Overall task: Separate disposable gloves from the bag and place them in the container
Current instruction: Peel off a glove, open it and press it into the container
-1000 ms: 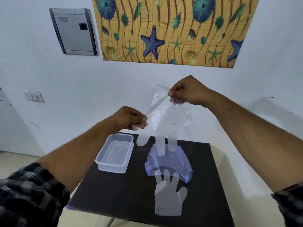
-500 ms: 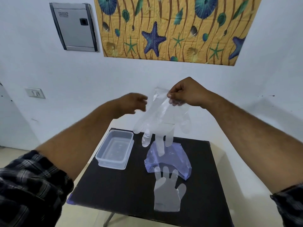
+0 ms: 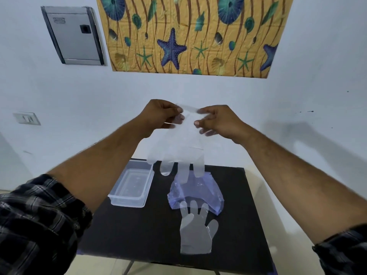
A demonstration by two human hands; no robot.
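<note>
Both hands hold a clear disposable glove (image 3: 178,149) by its cuff, high above the table, with its fingers hanging down. My left hand (image 3: 160,114) pinches the cuff's left corner and my right hand (image 3: 216,121) pinches the right corner. Under it on the black table (image 3: 139,235) lies the crumpled bluish plastic bag (image 3: 198,193). A second clear glove (image 3: 195,233) lies flat in front of the bag, fingers pointing away from me and overlapping the bag's near edge. The clear rectangular container (image 3: 132,187) stands left of the bag, with nothing visible inside.
The small table stands against a white wall. A grey metal box (image 3: 73,36), a seashell-patterned panel (image 3: 190,34) and a wall switch (image 3: 26,118) hang on that wall. Floor shows to the left of the table and below its near edge.
My left hand let go of the glove's lower part, rose, and now grips the cuff beside the right hand. The glove hangs straighter and slightly left of where it was.
</note>
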